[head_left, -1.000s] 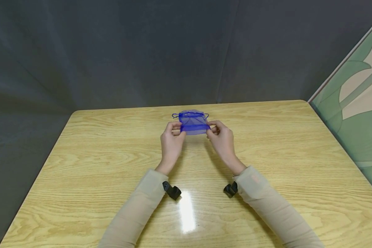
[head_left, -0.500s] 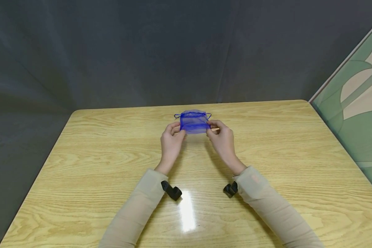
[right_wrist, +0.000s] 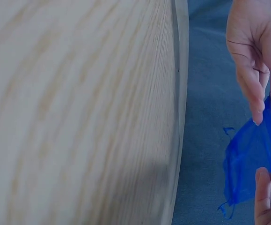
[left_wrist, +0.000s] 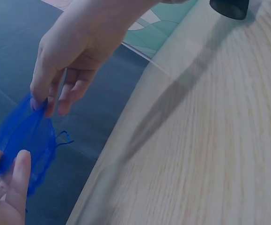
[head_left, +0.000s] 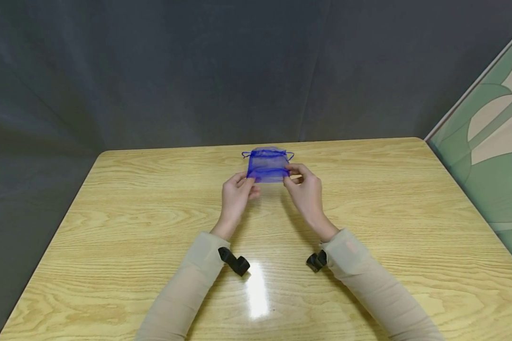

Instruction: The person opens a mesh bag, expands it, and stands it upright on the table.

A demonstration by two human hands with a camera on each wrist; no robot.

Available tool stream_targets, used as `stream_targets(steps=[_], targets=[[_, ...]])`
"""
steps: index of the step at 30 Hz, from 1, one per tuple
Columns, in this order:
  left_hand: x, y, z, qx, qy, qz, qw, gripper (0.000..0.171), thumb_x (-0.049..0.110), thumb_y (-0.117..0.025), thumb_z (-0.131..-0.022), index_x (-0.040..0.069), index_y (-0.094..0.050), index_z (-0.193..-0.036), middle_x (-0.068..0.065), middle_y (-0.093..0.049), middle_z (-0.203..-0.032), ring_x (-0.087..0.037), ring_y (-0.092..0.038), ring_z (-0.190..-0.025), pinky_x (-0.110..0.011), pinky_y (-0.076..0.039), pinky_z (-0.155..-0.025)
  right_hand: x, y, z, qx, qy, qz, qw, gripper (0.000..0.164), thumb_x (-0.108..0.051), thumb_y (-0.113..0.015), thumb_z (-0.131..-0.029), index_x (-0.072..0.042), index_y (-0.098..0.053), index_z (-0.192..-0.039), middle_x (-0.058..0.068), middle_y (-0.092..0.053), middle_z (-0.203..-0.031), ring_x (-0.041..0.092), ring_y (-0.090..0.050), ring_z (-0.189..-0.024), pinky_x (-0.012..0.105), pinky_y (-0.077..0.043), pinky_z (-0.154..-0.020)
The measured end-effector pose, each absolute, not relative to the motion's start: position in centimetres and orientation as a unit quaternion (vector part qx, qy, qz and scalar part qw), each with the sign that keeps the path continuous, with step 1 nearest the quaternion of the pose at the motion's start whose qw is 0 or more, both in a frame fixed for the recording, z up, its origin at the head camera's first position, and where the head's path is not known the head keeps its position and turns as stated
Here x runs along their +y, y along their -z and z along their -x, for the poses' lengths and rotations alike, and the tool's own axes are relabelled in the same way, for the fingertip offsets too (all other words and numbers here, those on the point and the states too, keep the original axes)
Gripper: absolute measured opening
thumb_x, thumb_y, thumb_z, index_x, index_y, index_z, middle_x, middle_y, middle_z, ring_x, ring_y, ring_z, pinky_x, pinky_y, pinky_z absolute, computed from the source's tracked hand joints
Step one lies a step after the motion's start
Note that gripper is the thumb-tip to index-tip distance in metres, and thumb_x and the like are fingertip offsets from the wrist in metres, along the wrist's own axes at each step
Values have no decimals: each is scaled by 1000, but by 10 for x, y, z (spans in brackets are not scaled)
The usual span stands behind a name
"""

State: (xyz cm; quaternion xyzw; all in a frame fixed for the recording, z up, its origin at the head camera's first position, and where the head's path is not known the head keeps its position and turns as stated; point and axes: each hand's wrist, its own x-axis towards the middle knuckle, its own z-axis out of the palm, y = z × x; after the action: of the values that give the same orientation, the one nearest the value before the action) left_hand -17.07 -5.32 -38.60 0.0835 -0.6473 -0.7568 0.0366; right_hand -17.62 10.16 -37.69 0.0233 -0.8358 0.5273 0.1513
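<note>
A small sheer blue drawstring pouch [head_left: 269,163] is stretched between both hands above the far part of the table. Its gathered mouth, with a cord loop at each side, points away from me; the flat bottom edge faces me. My left hand [head_left: 235,196] pinches the lower left corner between thumb and index finger, its other fingers spread underneath. At the lower right corner, my right hand [head_left: 306,194] pinches the cloth between thumb and fingers. In the left wrist view the pouch [left_wrist: 30,136] shows as thin, creased mesh with a cord loop sticking out.
The light wood-grain table [head_left: 132,227] extends around both arms, its far edge just beyond the pouch. A dark curtain [head_left: 205,71] hangs behind it, and a panel with green leaf shapes [head_left: 490,137] stands at the right. Black wrist cameras [head_left: 239,265] sit on the sleeves.
The pouch has shifted slightly away and to the right, its mouth rising a little. The left hand's lower fingers have moved out under the pouch; the right hand stays nearly still.
</note>
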Motion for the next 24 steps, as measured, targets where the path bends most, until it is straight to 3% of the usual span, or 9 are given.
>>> stream_targets(steps=[7, 10, 13, 20, 22, 24], targets=[[-56, 385, 173, -627, 777, -58, 20, 35, -7, -55, -90, -8, -54, -125, -24, -68, -96, -4, -66, -68, -18, -58, -66, 103, 376, 177, -813, -563, -39, 140, 26, 1, -61, -87, 3, -63, -113, 25, -68, -96, -8, -57, -58, 10, -48, -53], [-57, 385, 173, -622, 780, -57, 15, 40, -9, -58, -88, -7, -52, -127, -18, -67, -93, -4, -66, -69, -16, -57, -66, 105, 377, 178, -806, -577, -40, 127, 28, 0, -62, -88, 4, -61, -116, 27, -67, -97, -11, -55, -57, 13, -50, -54], [-58, 386, 173, -619, 783, -57, 16, 40, -11, -59, -86, -7, -52, -126, -10, -65, -89, -5, -66, -70, -16, -57, -65, 106, 377, 179, -808, -577, -42, 113, 30, -1, -64, -88, 3, -60, -118, 26, -67, -99, -7, -58, -60, 13, -51, -56], [-58, 386, 174, -613, 786, -56, 46, 37, -14, -58, -84, -8, -52, -120, -2, -62, -86, -5, -65, -70, -19, -58, -66, 107, 375, 178, -833, -548, -37, 74, 40, -11, -67, -89, -1, -55, -125, 21, -66, -107, 30, -66, -86, 10, -46, -63], [-58, 386, 174, -612, 787, -58, 57, 37, -14, -57, -84, -8, -53, -120, -1, -62, -86, -4, -64, -71, -21, -58, -67, 107, 375, 178, -836, -544, -35, 65, 41, -15, -67, -89, -2, -54, -126, 20, -66, -108, 33, -66, -90, 11, -45, -64], [-59, 386, 174, -612, 785, -58, 71, 37, -15, -57, -83, -7, -53, -119, -1, -62, -87, -5, -64, -71, -24, -59, -69, 107, 376, 178, -834, -548, -32, 56, 40, -16, -67, -90, 0, -53, -124, 19, -65, -106, 28, -66, -86, 12, -46, -63]])
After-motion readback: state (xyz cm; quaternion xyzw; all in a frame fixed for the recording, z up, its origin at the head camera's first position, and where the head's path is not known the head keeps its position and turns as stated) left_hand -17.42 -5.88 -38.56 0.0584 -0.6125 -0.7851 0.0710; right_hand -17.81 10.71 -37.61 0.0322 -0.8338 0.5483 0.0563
